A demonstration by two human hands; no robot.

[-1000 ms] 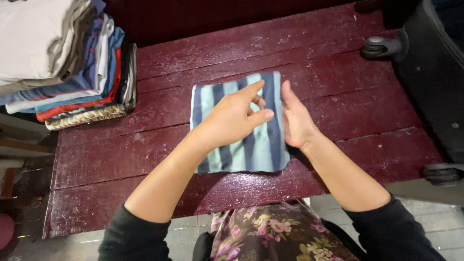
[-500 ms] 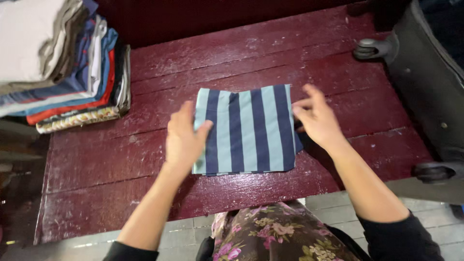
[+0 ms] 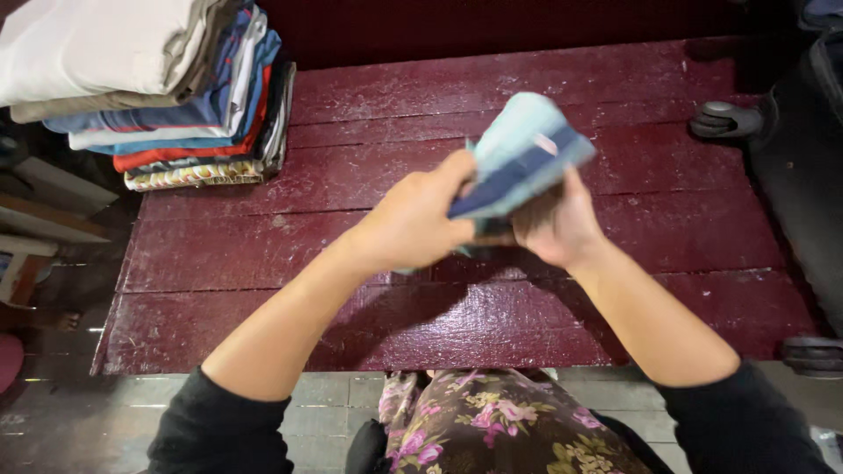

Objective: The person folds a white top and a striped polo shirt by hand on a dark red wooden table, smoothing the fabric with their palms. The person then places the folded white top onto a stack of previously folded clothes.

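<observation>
A folded cloth [image 3: 518, 154] with light blue and navy stripes is lifted above the dark red wooden table [image 3: 351, 307]. My left hand [image 3: 413, 224] grips its near left edge. My right hand [image 3: 553, 224] holds it from below on the right. The cloth is blurred and tilted up away from me. Both hands are close together over the middle of the table.
A stack of folded clothes [image 3: 158, 88] sits at the table's back left corner. A dark wheeled suitcase [image 3: 790, 140] stands at the right edge. A floral garment [image 3: 500, 426] covers my lap below the table's front edge.
The striped cloth lay flat on the table with my hands at its two sides. Now both hands have closed on it and lifted it off the table.
</observation>
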